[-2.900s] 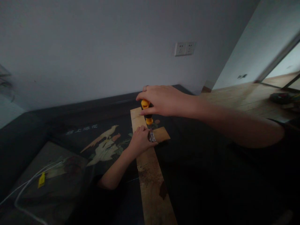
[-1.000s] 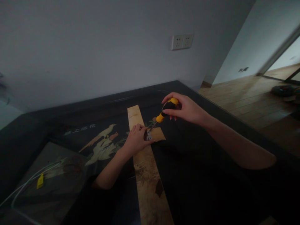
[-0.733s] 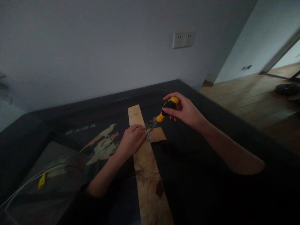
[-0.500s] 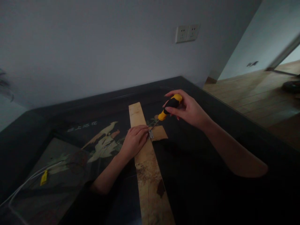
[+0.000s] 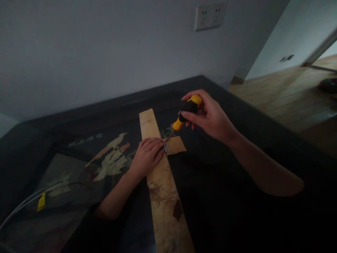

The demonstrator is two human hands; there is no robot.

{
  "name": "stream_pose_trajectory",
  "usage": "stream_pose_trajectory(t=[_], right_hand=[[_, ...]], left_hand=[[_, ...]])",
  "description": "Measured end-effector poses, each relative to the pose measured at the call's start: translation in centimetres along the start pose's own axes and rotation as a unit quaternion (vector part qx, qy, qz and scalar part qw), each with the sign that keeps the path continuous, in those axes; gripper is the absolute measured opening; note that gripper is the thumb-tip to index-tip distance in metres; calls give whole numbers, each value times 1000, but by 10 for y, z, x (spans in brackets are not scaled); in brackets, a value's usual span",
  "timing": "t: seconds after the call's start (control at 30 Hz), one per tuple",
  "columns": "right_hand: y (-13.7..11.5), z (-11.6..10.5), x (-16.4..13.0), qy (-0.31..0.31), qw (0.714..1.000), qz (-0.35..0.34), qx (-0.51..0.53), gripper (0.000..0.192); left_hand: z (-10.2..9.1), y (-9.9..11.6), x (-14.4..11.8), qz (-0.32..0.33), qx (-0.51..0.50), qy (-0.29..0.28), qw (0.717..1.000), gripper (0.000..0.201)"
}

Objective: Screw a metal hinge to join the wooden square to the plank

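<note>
Over on a dark tabletop (image 5: 207,168), seen from the head cam, a long wooden board (image 5: 165,207) runs away from the person, with a small wood piece (image 5: 177,144) sticking out from its right side. A little metal plate (image 5: 166,147) sits where they meet. Right hand (image 5: 209,114) has its fingers clamped around a yellow-and-black screwdriver (image 5: 187,110), tilted, shaft down by the plate; can't tell if the tip's actually seated. Left hand (image 5: 147,156) lies across the board, fingers close together, hiding part of the plate, so no clue whether they pinch it. Off left, well apart, there's a bird picture (image 5: 112,151) plus a white cable (image 5: 28,199) with a yellow tag (image 5: 41,202). Behind it all, a double socket (image 5: 210,16) on the wall (image 5: 118,45).
</note>
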State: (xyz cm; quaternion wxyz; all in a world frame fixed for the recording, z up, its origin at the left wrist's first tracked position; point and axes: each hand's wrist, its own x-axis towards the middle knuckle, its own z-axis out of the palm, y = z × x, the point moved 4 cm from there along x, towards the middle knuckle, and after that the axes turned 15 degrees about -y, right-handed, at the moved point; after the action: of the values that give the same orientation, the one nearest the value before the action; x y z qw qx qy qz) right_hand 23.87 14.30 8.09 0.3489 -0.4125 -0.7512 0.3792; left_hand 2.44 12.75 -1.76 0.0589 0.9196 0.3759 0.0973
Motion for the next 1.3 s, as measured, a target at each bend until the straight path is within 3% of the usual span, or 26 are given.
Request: stream_pose_trajectory(t=[0.73, 1.3], right_hand=[[3, -2, -1, -27, 1000, -6, -2, 44], [9, -4, 2, -13, 1000, -12, -10, 45]], left_hand=[[1, 0, 0, -3, 4, 4, 1000, 25], [0, 1, -1, 6, 36, 8, 999, 26]])
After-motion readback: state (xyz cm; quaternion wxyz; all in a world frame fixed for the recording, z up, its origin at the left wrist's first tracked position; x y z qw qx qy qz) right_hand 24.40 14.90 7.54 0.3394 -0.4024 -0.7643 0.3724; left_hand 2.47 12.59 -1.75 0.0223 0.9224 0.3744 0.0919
